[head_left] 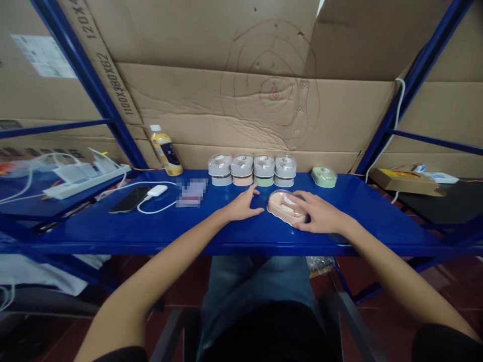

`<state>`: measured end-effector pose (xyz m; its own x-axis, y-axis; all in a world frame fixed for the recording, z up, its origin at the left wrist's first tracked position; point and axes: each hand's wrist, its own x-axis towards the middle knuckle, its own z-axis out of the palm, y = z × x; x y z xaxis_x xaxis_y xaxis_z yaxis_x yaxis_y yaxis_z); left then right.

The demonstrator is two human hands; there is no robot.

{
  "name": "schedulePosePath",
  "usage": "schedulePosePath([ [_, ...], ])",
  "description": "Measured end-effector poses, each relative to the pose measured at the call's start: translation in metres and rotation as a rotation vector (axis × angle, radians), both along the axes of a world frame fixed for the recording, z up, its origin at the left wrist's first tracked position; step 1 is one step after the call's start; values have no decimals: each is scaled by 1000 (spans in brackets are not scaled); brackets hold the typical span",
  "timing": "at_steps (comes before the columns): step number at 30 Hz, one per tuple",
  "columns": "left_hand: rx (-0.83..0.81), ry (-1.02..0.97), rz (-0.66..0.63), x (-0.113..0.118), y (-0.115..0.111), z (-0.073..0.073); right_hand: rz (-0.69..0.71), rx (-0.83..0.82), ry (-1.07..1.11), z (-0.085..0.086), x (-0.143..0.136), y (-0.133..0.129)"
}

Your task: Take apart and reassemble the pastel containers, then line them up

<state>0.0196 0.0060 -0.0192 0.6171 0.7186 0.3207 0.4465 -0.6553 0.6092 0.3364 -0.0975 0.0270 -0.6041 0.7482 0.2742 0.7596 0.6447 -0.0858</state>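
Note:
A pink box with a clear plastic lid (286,208) lies on the blue table, slightly turned. My right hand (319,213) grips its right side, fingers over the lid and thumb low at the near edge. Left of the box, my left hand (243,205) is held with thumb and fingers apart, nothing between them. Behind it stands a row of similar clear-topped boxes: a grey one (221,179), a pink one (242,180), a green one (263,180) and another grey one (284,181). A separate green box (323,176) sits to the right.
On the left are a yellow drink bottle (166,151), a phone (131,199), a white charger with cable (157,191) and a power strip (88,182). Cardboard (181,100) backs the table. Blue posts (411,90) rise at both sides; an open carton (405,181) lies far right.

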Motion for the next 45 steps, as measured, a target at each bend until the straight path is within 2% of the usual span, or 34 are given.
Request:
schedulePosePath([
  [2,32,48,39,1,0,-1,-152,49,-94,3,18,-10],
  [4,35,74,40,2,0,0,-304,90,-180,5,34,-8],
  [7,26,84,39,3,0,2,-468,164,-217,3,50,19],
  [12,7,90,20,1,0,3,-555,212,-154,-4,57,94],
  [15,-5,103,18,0,-1,4,-597,207,-167,-5,54,130],
  [18,-1,108,20,0,-1,4,-682,200,-238,-7,52,150],
  [21,14,103,19,0,0,4,-736,202,-230,-7,50,155],
  [23,26,110,22,1,1,3,-681,221,-166,-3,47,153],
  [26,38,111,24,1,1,3,-488,265,-52,7,34,149],
  [28,38,115,24,1,1,3,-408,256,-20,14,20,148],
  [33,40,111,9,0,1,3,-406,197,-45,15,-8,151],
  [36,16,94,13,0,2,2,-388,215,33,13,-1,148],
  [40,-27,-40,36,1,4,2,-265,239,358,25,20,131],
  [42,-108,-183,26,2,5,5,-136,132,546,33,25,118],
  [45,-302,-418,-44,3,5,12,64,-218,697,38,17,99],
])
